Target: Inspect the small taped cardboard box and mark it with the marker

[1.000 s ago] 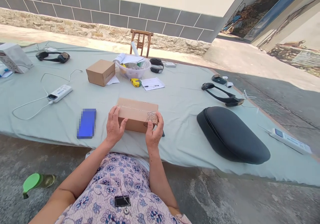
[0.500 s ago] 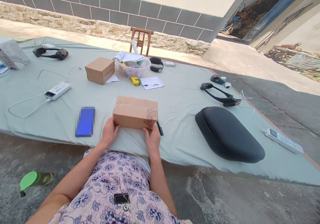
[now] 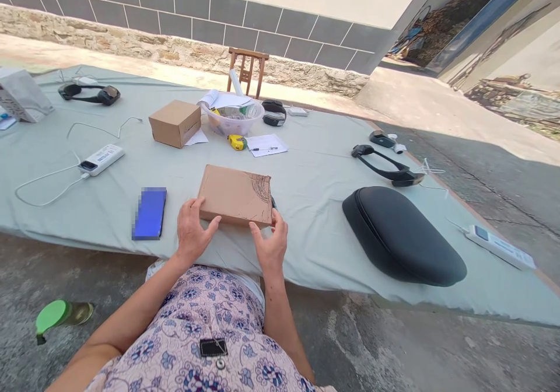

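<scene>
Left hand: here it is, the left hand (image 3: 193,234), curled at the box's near left corner, thumb along the front edge, gripping cardboard.
Right hand: and the right hand (image 3: 271,246) matches it at the near right corner, thumb at the front edge, fingers at the side, gripping too.
Cardboard box: right between the two hands, the cardboard box (image 3: 231,196) sits on the cloth (image 3: 315,252), broad face up, dark scribble (image 3: 261,186) towards the right hand's side.
Dark object: just past the right fingers, a dark object (image 3: 273,202) peeps out beside the box, mostly hidden.
Blue block: left of the left hand, near it, a pixelated blue block (image 3: 150,213).
Black cushion: over to the right of the right hand, well apart, a padded black cushion (image 3: 405,234).
Tape measure: straight beyond the hands, a yellow tape measure (image 3: 237,142), a paper sheet (image 3: 273,143) just to its right.
Second carton: farther out, ahead of the left hand, a closed brown carton (image 3: 175,122).
Bowl: farther again, beyond both hands, a loaded plastic bowl (image 3: 231,126).
Chair: and farthest, a wooden chair (image 3: 247,53).
</scene>
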The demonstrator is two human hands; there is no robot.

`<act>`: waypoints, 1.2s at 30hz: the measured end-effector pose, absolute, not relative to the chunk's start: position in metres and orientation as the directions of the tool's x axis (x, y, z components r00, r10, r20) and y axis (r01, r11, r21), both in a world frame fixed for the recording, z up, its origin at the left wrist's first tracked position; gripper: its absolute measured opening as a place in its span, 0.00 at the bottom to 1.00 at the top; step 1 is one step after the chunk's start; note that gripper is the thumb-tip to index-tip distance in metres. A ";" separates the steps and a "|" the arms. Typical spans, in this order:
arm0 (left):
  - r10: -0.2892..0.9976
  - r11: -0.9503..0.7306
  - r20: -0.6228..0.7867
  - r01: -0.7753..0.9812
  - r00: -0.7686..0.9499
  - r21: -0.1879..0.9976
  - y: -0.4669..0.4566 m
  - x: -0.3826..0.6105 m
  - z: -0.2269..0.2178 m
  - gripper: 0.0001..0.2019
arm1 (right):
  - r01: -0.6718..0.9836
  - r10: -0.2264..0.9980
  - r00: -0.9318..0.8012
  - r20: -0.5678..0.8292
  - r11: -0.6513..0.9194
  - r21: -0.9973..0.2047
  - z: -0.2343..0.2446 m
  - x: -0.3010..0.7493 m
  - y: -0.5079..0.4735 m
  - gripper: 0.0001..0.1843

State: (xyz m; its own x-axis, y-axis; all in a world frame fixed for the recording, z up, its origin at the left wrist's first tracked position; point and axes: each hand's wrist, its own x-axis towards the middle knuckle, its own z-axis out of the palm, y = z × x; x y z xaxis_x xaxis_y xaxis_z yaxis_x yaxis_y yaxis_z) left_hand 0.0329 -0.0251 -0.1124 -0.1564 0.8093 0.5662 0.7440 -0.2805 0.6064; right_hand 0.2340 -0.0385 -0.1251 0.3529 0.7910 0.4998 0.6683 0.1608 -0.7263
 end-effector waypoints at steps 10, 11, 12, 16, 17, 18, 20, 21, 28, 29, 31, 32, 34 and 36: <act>0.819 -0.201 0.525 0.741 -0.231 0.641 -0.021 0.052 -0.115 0.38 | 0.747 0.730 0.381 0.568 0.119 -0.654 -0.126 0.213 -0.030 0.36; 0.819 -0.194 0.522 0.740 -0.239 0.644 -0.020 0.052 -0.114 0.37 | 0.745 0.729 0.380 0.569 0.123 -0.655 -0.126 0.213 -0.030 0.34; 0.819 -0.187 0.518 0.738 -0.247 0.648 -0.019 0.052 -0.114 0.36 | 0.742 0.729 0.377 0.572 0.132 -0.657 -0.126 0.214 -0.030 0.32; 0.821 -0.187 0.515 0.737 -0.245 0.649 -0.016 0.048 -0.115 0.30 | 0.728 0.734 0.349 0.583 0.180 -0.662 -0.127 0.216 -0.032 0.25; 0.822 -0.198 0.519 0.737 -0.235 0.646 -0.015 0.046 -0.115 0.28 | 0.723 0.737 0.340 0.584 0.193 -0.663 -0.128 0.217 -0.033 0.23; 0.823 -0.211 0.523 0.735 -0.223 0.645 -0.014 0.043 -0.115 0.27 | 0.718 0.741 0.329 0.586 0.207 -0.665 -0.128 0.218 -0.034 0.22; 0.832 -0.232 0.518 0.723 -0.199 0.651 -0.012 0.038 -0.115 0.25 | 0.705 0.750 0.307 0.586 0.235 -0.669 -0.127 0.220 -0.036 0.20; 0.841 -0.235 0.506 0.711 -0.193 0.663 -0.010 0.035 -0.115 0.24 | 0.698 0.754 0.296 0.586 0.248 -0.672 -0.126 0.220 -0.038 0.19; 0.914 -0.180 0.359 0.604 -0.190 0.777 -0.006 0.031 -0.119 0.27 | 0.590 0.816 0.146 0.560 0.382 -0.711 -0.117 0.205 -0.050 0.16; 0.927 -0.186 0.340 0.589 -0.161 0.786 -0.008 0.034 -0.120 0.27 | 0.568 0.828 0.099 0.552 0.408 -0.714 -0.117 0.200 -0.052 0.17; 0.946 -0.208 0.310 0.564 -0.091 0.799 -0.013 0.040 -0.121 0.28 | 0.538 0.841 0.004 0.540 0.454 -0.710 -0.119 0.190 -0.053 0.22; 0.952 -0.221 0.302 0.553 -0.059 0.803 -0.015 0.042 -0.120 0.28 | 0.530 0.843 -0.038 0.536 0.472 -0.705 -0.120 0.186 -0.053 0.25; 0.956 -0.240 0.292 0.538 -0.011 0.808 -0.020 0.045 -0.119 0.30 | 0.522 0.839 -0.099 0.535 0.502 -0.690 -0.124 0.180 -0.053 0.29; 0.960 -0.243 0.279 0.537 0.015 0.808 -0.023 0.046 -0.116 0.32 | 0.516 0.835 -0.129 0.535 0.517 -0.683 -0.126 0.177 -0.052 0.30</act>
